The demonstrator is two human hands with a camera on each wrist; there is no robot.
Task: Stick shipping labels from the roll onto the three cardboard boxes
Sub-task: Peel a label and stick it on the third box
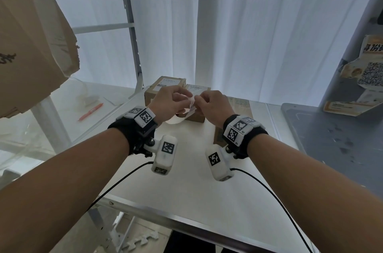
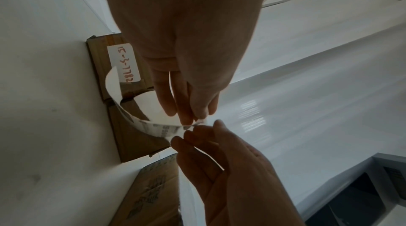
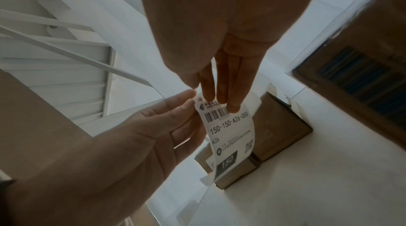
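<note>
Left hand (image 1: 169,100) and right hand (image 1: 212,105) each pinch-grip label (image 3: 228,130) top edge, long axis hanging down over boxes (image 1: 163,90)

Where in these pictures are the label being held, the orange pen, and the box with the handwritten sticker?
shipping label (image 3: 229,130), right wrist view, on its printed face below the barcode.
orange pen (image 1: 91,111), head view, on the middle of its barrel.
box with handwritten sticker (image 2: 98,66), left wrist view, on bare cardboard beside the sticker.
</note>
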